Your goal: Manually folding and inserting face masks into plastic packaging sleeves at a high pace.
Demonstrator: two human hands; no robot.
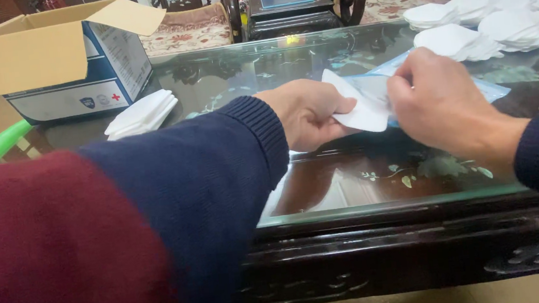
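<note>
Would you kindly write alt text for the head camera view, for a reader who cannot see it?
Two hands, the left hand and the right hand, hold a white pad together over a blue-edged packet on a glass-topped dark table. Stacks of white pads lie at far right, a smaller pad stack beside an open cardboard box at left.

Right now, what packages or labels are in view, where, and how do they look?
Cardboard box: far left on the glass table, flaps open, brown top, white and blue printed sides.
Plastic pouch: between both hands, flat, clear with blue edging, under the white pad that the left hand and right hand hold.
</note>
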